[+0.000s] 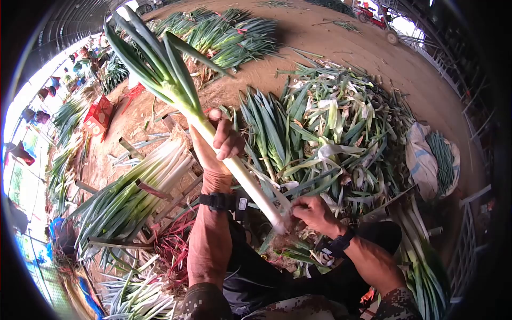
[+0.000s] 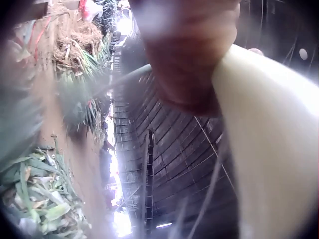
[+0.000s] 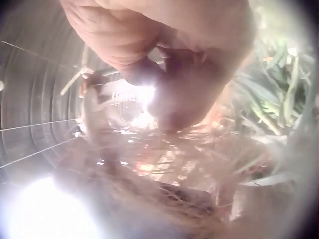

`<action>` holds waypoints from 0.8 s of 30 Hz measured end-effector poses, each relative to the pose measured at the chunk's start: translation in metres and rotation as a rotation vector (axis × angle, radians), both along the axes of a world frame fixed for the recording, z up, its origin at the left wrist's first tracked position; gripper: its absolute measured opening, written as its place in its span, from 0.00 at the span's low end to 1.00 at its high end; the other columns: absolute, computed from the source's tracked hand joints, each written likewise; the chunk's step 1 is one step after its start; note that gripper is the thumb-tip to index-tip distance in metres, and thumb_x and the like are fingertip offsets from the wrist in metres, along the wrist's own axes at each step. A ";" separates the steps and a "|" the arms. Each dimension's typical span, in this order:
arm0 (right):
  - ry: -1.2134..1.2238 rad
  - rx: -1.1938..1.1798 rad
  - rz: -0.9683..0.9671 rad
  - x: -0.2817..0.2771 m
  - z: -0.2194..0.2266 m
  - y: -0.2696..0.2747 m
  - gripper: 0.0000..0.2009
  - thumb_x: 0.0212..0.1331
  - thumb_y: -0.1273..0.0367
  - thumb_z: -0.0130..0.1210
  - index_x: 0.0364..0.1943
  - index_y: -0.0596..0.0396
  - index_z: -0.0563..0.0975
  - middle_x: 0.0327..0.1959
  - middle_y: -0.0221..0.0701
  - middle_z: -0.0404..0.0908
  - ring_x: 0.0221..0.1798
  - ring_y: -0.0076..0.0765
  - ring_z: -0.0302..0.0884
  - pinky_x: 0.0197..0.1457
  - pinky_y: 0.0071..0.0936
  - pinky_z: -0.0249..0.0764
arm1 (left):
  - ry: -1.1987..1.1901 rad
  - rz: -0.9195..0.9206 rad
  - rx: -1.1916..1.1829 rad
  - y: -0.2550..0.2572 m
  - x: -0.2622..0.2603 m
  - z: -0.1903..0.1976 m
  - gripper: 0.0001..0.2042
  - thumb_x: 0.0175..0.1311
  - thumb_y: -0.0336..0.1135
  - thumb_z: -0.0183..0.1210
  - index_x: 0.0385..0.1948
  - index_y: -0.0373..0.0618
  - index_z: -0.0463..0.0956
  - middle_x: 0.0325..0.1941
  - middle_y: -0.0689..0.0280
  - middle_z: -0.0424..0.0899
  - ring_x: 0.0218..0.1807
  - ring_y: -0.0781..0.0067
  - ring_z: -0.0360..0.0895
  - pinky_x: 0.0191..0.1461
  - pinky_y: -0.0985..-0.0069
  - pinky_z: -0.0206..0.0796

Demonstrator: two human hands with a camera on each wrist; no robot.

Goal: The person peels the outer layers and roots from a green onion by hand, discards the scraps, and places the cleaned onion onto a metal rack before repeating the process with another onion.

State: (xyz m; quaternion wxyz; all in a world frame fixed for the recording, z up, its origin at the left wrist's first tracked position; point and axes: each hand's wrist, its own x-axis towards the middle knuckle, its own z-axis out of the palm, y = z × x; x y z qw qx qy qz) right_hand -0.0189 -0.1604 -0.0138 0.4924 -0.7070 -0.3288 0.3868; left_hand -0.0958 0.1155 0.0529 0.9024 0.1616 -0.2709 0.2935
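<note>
A long green onion (image 1: 242, 178) slants across the head view, green leaves at the upper left and hairy roots at the lower right. My left hand (image 1: 226, 140) grips it round the upper white shaft. In the left wrist view, the pale shaft (image 2: 269, 129) passes close beside the fingers (image 2: 189, 59). At the root end, my right hand (image 1: 316, 214) has its thumb and fingers curled together, pinching at the edge of the roots and a thin pale skin. The right wrist view shows these fingers (image 3: 179, 94) over the blurred roots (image 3: 164, 194).
Trimmed green onions (image 1: 154, 181) lie on a rack at the left, above red ties (image 1: 173, 250). A big heap of stripped leaves (image 1: 341, 128) covers the ground ahead. More onion bundles (image 1: 229, 37) lie behind. A white sack (image 1: 421, 160) stands at the right.
</note>
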 end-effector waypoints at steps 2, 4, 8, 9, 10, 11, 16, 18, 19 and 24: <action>0.064 -0.129 -0.035 0.010 -0.016 -0.013 0.11 0.59 0.63 0.59 0.30 0.56 0.85 0.23 0.32 0.84 0.25 0.27 0.83 0.30 0.28 0.76 | -0.086 -0.104 -0.020 0.005 -0.007 0.001 0.24 0.80 0.50 0.37 0.54 0.35 0.71 0.18 0.72 0.64 0.10 0.84 0.62 0.12 0.84 0.52; -0.586 -0.302 0.147 0.030 -0.042 -0.032 0.16 0.60 0.55 0.60 0.29 0.53 0.85 0.21 0.35 0.82 0.24 0.33 0.83 0.30 0.33 0.76 | -0.126 -0.123 -0.032 0.013 -0.011 0.000 0.21 0.80 0.45 0.38 0.56 0.35 0.70 0.18 0.72 0.64 0.10 0.86 0.63 0.12 0.88 0.54; -0.458 -0.418 0.123 0.036 -0.019 -0.027 0.18 0.60 0.52 0.60 0.30 0.53 0.85 0.23 0.38 0.82 0.27 0.35 0.83 0.33 0.33 0.75 | -0.118 -0.070 -0.088 0.016 -0.015 -0.002 0.21 0.79 0.45 0.41 0.56 0.34 0.71 0.17 0.72 0.65 0.10 0.86 0.65 0.13 0.88 0.57; -0.456 -0.135 0.077 0.038 -0.027 -0.023 0.15 0.61 0.57 0.63 0.42 0.54 0.85 0.25 0.34 0.84 0.28 0.28 0.82 0.32 0.28 0.74 | -0.125 -0.076 -0.093 0.017 -0.013 -0.001 0.21 0.79 0.44 0.41 0.56 0.33 0.70 0.17 0.72 0.65 0.11 0.85 0.65 0.13 0.87 0.58; -0.256 -0.002 0.079 0.033 -0.017 -0.016 0.16 0.61 0.60 0.64 0.48 0.52 0.82 0.29 0.31 0.84 0.28 0.23 0.79 0.32 0.25 0.73 | -0.127 -0.074 -0.086 0.018 -0.011 -0.001 0.21 0.79 0.44 0.41 0.56 0.33 0.70 0.17 0.72 0.65 0.11 0.85 0.66 0.13 0.87 0.59; -0.056 0.130 0.084 0.024 0.005 -0.005 0.19 0.60 0.63 0.65 0.54 0.50 0.80 0.32 0.28 0.84 0.28 0.19 0.76 0.31 0.22 0.73 | -0.128 -0.070 -0.079 0.018 -0.010 -0.001 0.21 0.79 0.44 0.42 0.56 0.33 0.70 0.17 0.72 0.65 0.11 0.85 0.66 0.14 0.87 0.59; -0.006 0.221 0.351 0.003 0.057 0.015 0.28 0.61 0.62 0.66 0.66 0.49 0.73 0.40 0.29 0.86 0.32 0.15 0.77 0.37 0.20 0.75 | -0.113 -0.061 -0.091 0.018 -0.010 -0.002 0.22 0.80 0.45 0.41 0.56 0.32 0.70 0.17 0.73 0.65 0.11 0.86 0.66 0.15 0.86 0.60; -0.181 0.361 0.381 -0.002 0.033 0.020 0.18 0.59 0.65 0.66 0.54 0.54 0.81 0.31 0.27 0.86 0.28 0.20 0.75 0.36 0.24 0.75 | -0.112 -0.070 -0.087 0.018 -0.009 -0.003 0.22 0.80 0.45 0.40 0.56 0.32 0.70 0.17 0.73 0.65 0.11 0.85 0.65 0.15 0.86 0.59; -0.179 0.316 0.386 -0.001 0.032 0.018 0.15 0.59 0.66 0.66 0.49 0.55 0.82 0.30 0.28 0.85 0.28 0.22 0.76 0.36 0.26 0.75 | -0.112 -0.074 -0.083 0.019 -0.010 -0.004 0.22 0.80 0.46 0.39 0.55 0.32 0.70 0.18 0.72 0.65 0.11 0.85 0.65 0.15 0.85 0.59; -0.391 0.008 0.366 0.012 0.002 -0.022 0.08 0.59 0.67 0.62 0.38 0.56 0.83 0.30 0.35 0.85 0.32 0.37 0.83 0.40 0.34 0.78 | -0.054 -0.011 -0.037 0.031 -0.015 -0.003 0.24 0.80 0.48 0.38 0.53 0.33 0.71 0.19 0.72 0.65 0.11 0.85 0.64 0.15 0.85 0.58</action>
